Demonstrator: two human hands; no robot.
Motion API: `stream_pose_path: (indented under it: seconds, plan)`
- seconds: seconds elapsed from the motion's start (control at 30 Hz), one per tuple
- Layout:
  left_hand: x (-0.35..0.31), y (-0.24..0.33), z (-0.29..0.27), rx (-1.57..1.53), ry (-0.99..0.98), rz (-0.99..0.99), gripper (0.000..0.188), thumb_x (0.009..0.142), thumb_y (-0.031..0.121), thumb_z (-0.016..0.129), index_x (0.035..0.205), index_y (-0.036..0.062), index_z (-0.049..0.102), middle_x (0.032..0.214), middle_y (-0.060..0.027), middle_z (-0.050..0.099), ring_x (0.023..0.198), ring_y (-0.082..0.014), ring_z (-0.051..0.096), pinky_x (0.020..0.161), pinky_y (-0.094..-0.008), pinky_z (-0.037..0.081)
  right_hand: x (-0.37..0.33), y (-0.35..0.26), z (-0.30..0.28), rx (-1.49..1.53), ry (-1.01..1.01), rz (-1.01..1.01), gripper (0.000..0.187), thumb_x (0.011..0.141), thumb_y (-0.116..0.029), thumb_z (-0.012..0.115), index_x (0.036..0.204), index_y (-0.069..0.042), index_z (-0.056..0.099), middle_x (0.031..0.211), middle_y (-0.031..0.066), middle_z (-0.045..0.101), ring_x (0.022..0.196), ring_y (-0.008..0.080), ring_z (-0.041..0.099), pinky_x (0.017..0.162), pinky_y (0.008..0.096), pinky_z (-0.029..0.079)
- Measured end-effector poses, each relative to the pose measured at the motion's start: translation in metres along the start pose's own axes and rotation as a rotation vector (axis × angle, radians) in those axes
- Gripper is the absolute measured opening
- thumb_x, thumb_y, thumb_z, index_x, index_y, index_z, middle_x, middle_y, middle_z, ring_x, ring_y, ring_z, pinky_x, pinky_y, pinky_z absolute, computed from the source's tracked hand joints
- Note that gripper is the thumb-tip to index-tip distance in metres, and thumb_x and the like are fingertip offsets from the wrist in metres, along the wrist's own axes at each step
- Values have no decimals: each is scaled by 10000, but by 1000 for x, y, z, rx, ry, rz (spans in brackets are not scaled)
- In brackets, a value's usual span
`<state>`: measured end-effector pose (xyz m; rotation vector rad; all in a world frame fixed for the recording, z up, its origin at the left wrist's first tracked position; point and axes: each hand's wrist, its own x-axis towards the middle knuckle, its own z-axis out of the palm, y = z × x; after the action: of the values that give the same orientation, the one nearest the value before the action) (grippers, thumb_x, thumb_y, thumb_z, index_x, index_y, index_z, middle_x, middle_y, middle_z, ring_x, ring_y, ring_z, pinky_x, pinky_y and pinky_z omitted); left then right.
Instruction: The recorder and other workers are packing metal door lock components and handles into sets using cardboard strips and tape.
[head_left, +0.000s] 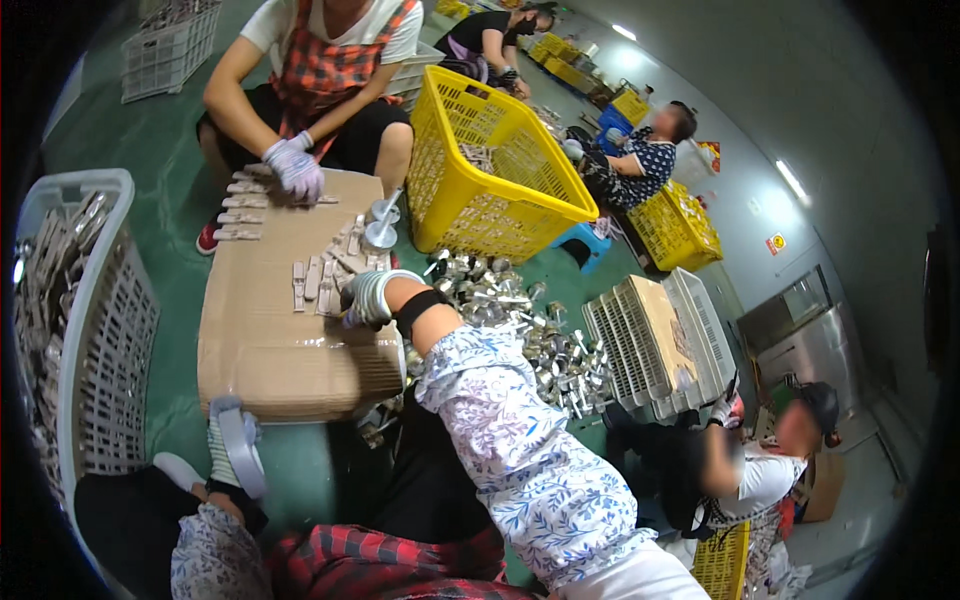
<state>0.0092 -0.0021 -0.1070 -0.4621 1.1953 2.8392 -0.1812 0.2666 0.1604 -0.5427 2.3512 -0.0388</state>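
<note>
My right hand [368,300], in a grey-white striped glove with dark fingers, reaches onto a cardboard-covered surface [290,360]. Its fingers curl down beside several flat, beige-grey clip-shaped pieces [318,280]; whatever they grip is hidden. Lower down, my left hand [235,450], also gloved, is by the near left edge of the cardboard with a pale band across it. Its fingers are mostly out of sight. At the far left of the cardboard lies a row of similar pieces [242,215], where a co-worker's gloved hand [295,170] rests. Two disc-ended metal parts with stems [381,234] stand at the right edge.
A white crate [100,330] full of flat pieces stands at the left. Beyond the cardboard is a yellow basket [500,205]. Loose metal parts [530,335] are heaped on the green floor at the right, near stacked grey crates [630,350]. Other people sit around.
</note>
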Motion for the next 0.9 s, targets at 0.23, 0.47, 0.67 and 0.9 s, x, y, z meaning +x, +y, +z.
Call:
stream_pose_path:
  seconds: [0.23,0.47,0.67,0.9]
  plan:
    - [1,4,24,116,178,-6,207,914,371,454,898,171,507,524,-65,477,389,-174,412,412,-307,357,-9,20,-1,242,-23,6,347,798,-284,666,1014,-12,676,879,119,706,748,266,673,670,402,522]
    - [9,7,-2,19,81,-170,280,888,434,477,785,177,521,514,-66,481,399,-190,414,415,-316,340,-2,32,6,134,89,-95,395,751,-294,689,1052,-40,660,1002,123,689,875,293,663,750,402,510]
    - [12,-3,0,-45,14,-176,314,887,472,466,769,186,518,523,-72,487,400,-195,413,414,-323,336,0,44,13,64,120,-81,366,762,-268,652,1066,-63,663,963,122,693,846,288,659,735,394,508]
    - [20,-6,-19,-69,-119,-55,307,916,469,450,829,186,533,554,-71,502,406,-198,421,404,-324,336,-8,28,4,111,62,-60,349,769,-240,628,1080,-86,667,963,113,695,831,262,662,714,388,509]
